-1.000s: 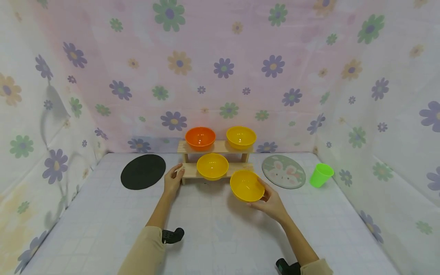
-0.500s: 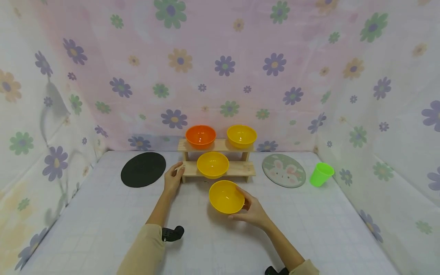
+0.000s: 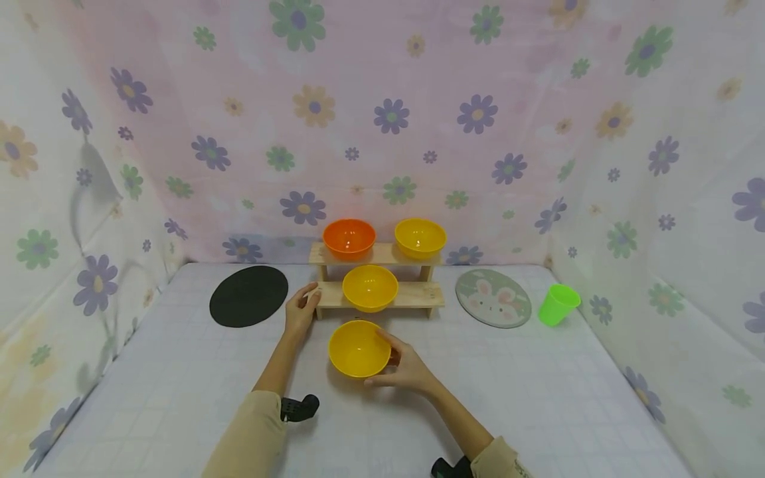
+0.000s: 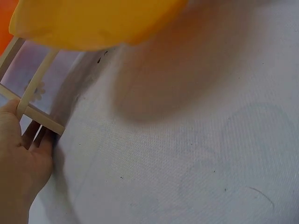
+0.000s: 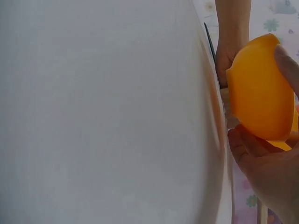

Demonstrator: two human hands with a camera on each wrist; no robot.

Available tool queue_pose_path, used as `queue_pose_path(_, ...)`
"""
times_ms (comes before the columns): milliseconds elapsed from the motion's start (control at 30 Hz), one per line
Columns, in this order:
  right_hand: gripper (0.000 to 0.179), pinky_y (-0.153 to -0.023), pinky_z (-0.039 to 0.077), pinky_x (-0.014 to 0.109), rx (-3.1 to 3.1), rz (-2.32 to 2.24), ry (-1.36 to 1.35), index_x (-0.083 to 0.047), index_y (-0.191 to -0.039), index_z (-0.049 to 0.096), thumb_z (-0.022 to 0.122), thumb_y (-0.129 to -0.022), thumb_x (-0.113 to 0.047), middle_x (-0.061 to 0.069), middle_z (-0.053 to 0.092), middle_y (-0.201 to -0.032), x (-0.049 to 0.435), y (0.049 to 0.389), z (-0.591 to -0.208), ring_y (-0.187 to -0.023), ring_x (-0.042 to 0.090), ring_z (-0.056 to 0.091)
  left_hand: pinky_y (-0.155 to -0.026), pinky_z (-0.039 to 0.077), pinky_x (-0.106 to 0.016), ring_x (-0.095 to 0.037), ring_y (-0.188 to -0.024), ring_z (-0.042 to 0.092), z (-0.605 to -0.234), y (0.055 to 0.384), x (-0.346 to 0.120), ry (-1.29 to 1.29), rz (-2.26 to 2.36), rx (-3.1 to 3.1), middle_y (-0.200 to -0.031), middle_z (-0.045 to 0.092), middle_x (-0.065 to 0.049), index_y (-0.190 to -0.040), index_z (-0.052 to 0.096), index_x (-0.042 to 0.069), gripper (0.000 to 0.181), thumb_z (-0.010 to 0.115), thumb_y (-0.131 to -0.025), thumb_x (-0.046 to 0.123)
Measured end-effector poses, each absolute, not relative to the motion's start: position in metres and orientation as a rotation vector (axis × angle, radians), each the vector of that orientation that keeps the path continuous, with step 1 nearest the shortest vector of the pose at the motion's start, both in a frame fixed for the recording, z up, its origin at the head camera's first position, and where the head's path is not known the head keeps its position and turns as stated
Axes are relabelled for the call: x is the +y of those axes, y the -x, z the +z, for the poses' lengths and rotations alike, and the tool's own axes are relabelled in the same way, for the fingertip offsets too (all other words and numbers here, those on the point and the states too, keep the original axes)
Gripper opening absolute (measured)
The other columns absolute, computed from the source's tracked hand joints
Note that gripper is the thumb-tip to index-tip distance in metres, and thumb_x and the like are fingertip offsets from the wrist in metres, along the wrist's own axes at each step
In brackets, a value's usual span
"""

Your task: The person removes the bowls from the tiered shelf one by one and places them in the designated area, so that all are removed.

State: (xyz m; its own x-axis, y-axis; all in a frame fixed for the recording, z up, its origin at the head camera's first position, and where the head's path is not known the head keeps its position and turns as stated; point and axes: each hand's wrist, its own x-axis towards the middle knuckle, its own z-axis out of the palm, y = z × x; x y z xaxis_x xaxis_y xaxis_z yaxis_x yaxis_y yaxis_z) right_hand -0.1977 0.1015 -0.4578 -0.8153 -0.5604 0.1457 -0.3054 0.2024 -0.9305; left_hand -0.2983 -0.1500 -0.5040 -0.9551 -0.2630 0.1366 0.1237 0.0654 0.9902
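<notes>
My right hand (image 3: 408,368) holds a yellow bowl (image 3: 358,350) by its right side, over the cloth in front of the wooden two-tier shelf (image 3: 412,294). In the right wrist view the bowl (image 5: 261,88) is tilted, with its underside showing and the fingers at its side and below. At the shelf's left end my left hand (image 3: 301,315) grips the lower board, and the left wrist view has the thumb and fingers around the wooden frame (image 4: 42,119). Another yellow bowl (image 3: 370,289) sits on the lower tier. On the upper tier stand an orange bowl (image 3: 349,240) and a yellow bowl (image 3: 420,239).
A black round mat (image 3: 249,297) lies left of the shelf. To the right are a round bunny-print mat (image 3: 493,299) and a bright green cup (image 3: 559,305). Flower-print fabric (image 3: 358,119) closes off the back and both sides.
The right hand has carried the yellow bowl leftward and toward me, from the lower tier's right end to in front of the shelf. The left hand has stayed on the shelf.
</notes>
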Motion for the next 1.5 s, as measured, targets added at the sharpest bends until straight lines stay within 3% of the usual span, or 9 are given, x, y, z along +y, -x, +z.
queue_pose_path(300,0.093,-0.097,0.040,0.047,2.231,-1.629,0.940,0.019,-0.138,0.025,0.082,-0.072,-0.014,0.036,0.031,-0.141,0.087,0.199,-0.460,-0.120,0.044,0.047,-0.076,0.042,-0.010,-0.018,-0.104,0.053,-0.505,0.298,-0.149,-0.159,-2.021,-2.037,-0.132,0.052,-0.022,-0.127,0.054,-0.004,0.038,0.058,-0.094,0.012)
queue_pose_path(600,0.094,-0.102,0.034,0.047,2.254,-1.577,0.960,0.018,-0.139,0.026,0.082,-0.073,-0.018,0.033,0.031,-0.143,0.082,0.203,-0.465,-0.129,0.043,0.038,-0.075,0.041,-0.009,-0.033,-0.112,0.050,-0.478,0.281,-0.146,-0.125,-2.029,-2.025,-0.131,0.050,-0.028,-0.125,0.052,-0.012,0.035,0.055,-0.093,0.002)
queue_pose_path(900,0.089,-0.102,0.033,0.048,2.207,-1.585,0.949,0.015,-0.140,0.028,0.080,-0.075,-0.017,0.033,0.030,-0.144,0.084,0.204,-0.465,-0.128,0.045,0.037,-0.074,0.042,-0.010,-0.022,-0.102,0.054,-0.474,0.277,-0.144,-0.133,-2.002,-2.049,-0.129,0.051,-0.029,-0.126,0.052,-0.011,0.036,0.055,-0.093,0.004)
queue_pose_path(1033,0.090,-0.097,0.040,0.049,2.212,-1.614,0.978,0.014,-0.140,0.029,0.081,-0.074,-0.019,0.033,0.032,-0.142,0.087,0.209,-0.476,-0.120,0.046,0.046,-0.075,0.042,-0.009,-0.027,-0.106,0.052,-0.475,0.277,-0.143,-0.130,-2.011,-2.044,-0.131,0.050,-0.028,-0.126,0.052,-0.011,0.036,0.055,-0.093,0.003)
queue_pose_path(1233,0.085,-0.089,0.049,0.041,2.276,-1.655,0.943,0.003,-0.141,0.036,0.081,-0.074,-0.020,0.023,0.042,-0.140,0.097,0.219,-0.492,-0.110,0.037,0.057,-0.076,0.040,-0.009,-0.035,-0.113,0.049,-0.475,0.276,-0.143,-0.133,-2.002,-2.059,-0.133,0.049,-0.027,-0.126,0.051,-0.011,0.036,0.054,-0.094,0.004)
queue_pose_path(1500,0.076,-0.089,0.042,0.060,2.271,-1.840,0.813,0.006,-0.140,0.035,0.076,-0.076,-0.001,0.033,0.039,-0.137,0.109,0.218,-0.469,-0.112,0.050,0.050,-0.075,0.041,-0.009,-0.033,-0.112,0.051,-0.474,0.277,-0.143,-0.147,-2.019,-2.047,-0.132,0.050,-0.027,-0.126,0.052,-0.010,0.036,0.055,-0.094,0.004)
